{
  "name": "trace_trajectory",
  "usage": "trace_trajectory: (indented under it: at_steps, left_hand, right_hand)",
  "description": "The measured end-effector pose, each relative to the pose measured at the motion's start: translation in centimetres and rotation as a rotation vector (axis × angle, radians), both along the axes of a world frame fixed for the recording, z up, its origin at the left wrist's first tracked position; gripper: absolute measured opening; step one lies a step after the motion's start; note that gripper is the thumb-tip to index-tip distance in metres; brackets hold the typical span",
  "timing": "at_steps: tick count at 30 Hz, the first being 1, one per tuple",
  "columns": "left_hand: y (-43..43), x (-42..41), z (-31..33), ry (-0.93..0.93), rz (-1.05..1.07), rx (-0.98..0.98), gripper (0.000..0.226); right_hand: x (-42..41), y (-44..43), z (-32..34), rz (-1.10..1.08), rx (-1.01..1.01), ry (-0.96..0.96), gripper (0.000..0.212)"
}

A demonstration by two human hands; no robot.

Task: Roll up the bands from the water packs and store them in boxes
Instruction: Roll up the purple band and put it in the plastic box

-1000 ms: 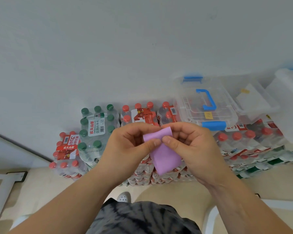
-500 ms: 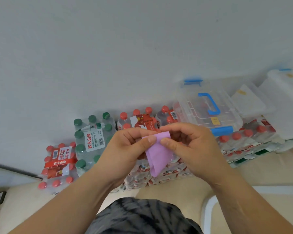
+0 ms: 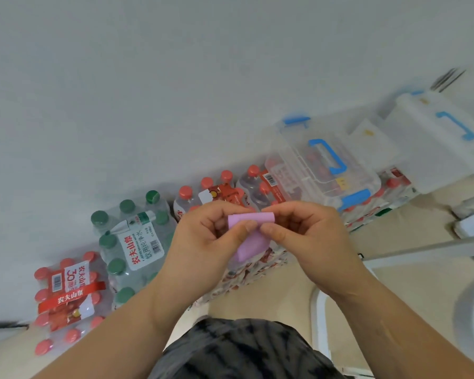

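A pink band [image 3: 251,237] is pinched between both hands in front of my chest. Its top edge is curled into a small roll and a short flat tail hangs below. My left hand [image 3: 203,247] grips the roll's left end with thumb and fingers. My right hand [image 3: 309,242] grips its right end, thumb on the front. Behind the hands, water packs [image 3: 137,242] with green and red caps line the wall. A clear storage box [image 3: 323,170] with a blue handle and latches rests on top of the red-capped packs.
A second white box [image 3: 438,138] with a blue handle stands at the far right. A red-capped pack [image 3: 66,296] sits on the beige floor at the left. A white frame bar [image 3: 422,247] crosses at the right. My dark patterned shorts [image 3: 241,351] fill the bottom.
The hanging tail of the pink band has grown shorter as the roll at the top thickened. The view has swung left and tilted, so the packs and boxes sit further right.
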State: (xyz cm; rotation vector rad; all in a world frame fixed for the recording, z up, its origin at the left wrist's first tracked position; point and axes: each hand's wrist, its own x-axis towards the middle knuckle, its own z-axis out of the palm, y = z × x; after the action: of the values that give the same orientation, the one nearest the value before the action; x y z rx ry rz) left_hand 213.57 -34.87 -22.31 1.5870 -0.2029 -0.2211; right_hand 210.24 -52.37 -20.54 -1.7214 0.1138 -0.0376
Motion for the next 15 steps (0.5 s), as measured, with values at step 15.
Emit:
trace_trajectory:
  at_steps: [15]
  left_hand:
    - [-2.1,2.1,-0.9,-0.049,-0.023,0.005,0.02]
  right_hand:
    - [0.3,-1.6,-0.3,-0.075,0.102,0.009,0.018]
